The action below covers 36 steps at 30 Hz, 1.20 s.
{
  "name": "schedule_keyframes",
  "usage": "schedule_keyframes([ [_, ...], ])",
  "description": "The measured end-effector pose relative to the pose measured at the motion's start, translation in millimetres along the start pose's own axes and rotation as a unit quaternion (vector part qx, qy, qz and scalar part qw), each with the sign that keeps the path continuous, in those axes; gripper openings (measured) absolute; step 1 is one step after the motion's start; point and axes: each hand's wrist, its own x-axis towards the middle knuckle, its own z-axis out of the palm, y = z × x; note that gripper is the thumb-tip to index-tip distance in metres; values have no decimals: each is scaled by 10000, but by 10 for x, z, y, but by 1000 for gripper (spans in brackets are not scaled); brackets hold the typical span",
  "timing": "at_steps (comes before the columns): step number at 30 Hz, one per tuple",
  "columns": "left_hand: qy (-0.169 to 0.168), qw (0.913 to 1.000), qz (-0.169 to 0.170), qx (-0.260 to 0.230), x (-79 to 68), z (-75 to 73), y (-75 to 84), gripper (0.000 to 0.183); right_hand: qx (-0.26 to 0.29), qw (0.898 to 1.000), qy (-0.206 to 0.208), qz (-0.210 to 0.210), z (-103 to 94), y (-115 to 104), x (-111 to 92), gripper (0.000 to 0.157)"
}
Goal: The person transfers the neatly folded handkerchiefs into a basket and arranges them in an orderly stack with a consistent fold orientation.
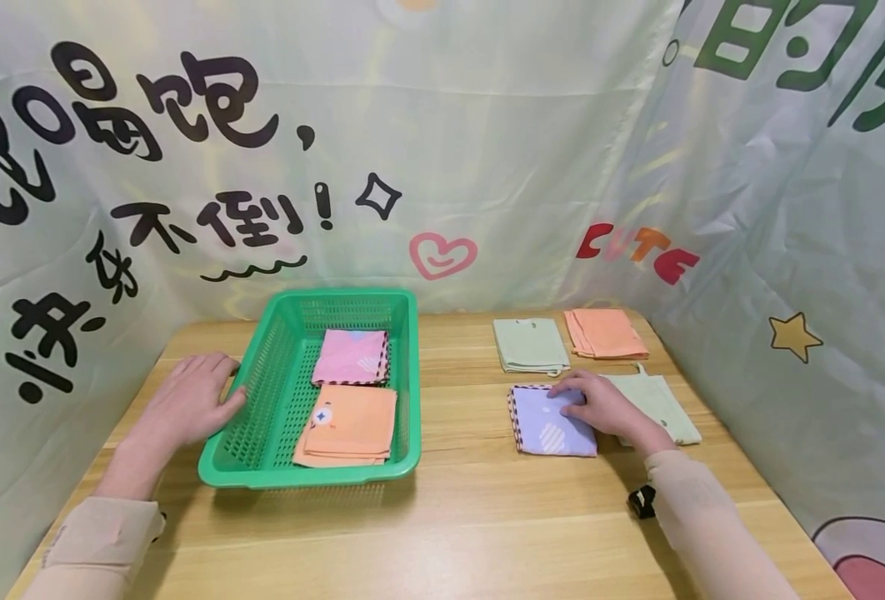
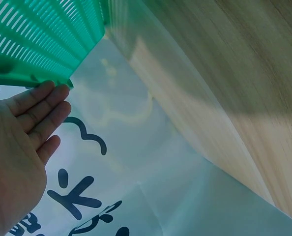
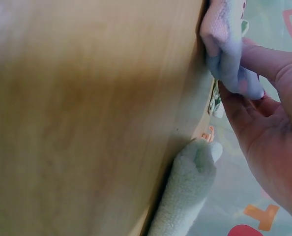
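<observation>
My left hand [image 1: 191,397] rests against the left side of a green plastic basket [image 1: 221,468]. In the left wrist view, the straight fingers [image 2: 46,114] touch the basket's rim [image 2: 30,81]. Inside the basket lie a folded pink towel [image 1: 348,357] and an orange one [image 1: 356,421] with a further orange layer beneath it. On the right, my right hand [image 1: 606,402] pinches the upper right part of a folded purple towel [image 1: 551,427], which sits on the table. The right wrist view shows the thumb and fingers on either side of the purple towel [image 3: 229,54].
Behind the purple towel are a folded pale green towel [image 1: 531,344] and an orange towel [image 1: 606,333]. Another pale green towel [image 1: 660,407] lies to its right, partly behind my forearm. Printed cloth walls [image 1: 487,150] enclose the wooden table [image 1: 450,533] at the back and sides.
</observation>
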Motion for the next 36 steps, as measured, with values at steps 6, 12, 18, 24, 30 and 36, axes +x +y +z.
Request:
schedule_keyframes([
  [6,32,10000,2,-22,-10,11,2,42,58,10000,16,-36,16,-2,4,26],
  [12,55,10000,8,-22,-11,7,5,41,108,9999,18,24,13,-12,-6,28],
  [18,134,9999,71,0,-16,4,9,39,173,9996,199,-90,12,-27,-14,29],
  [24,122,9999,70,12,-20,6,8,39,284,9987,387,-193,13,-87,-21,28],
  [30,117,9999,56,8,-20,3,6,40,362,9975,522,-316,8,-150,-6,28],
  [36,100,9999,48,-3,-16,4,5,41,506,9962,627,-324,-17,-233,2,30],
])
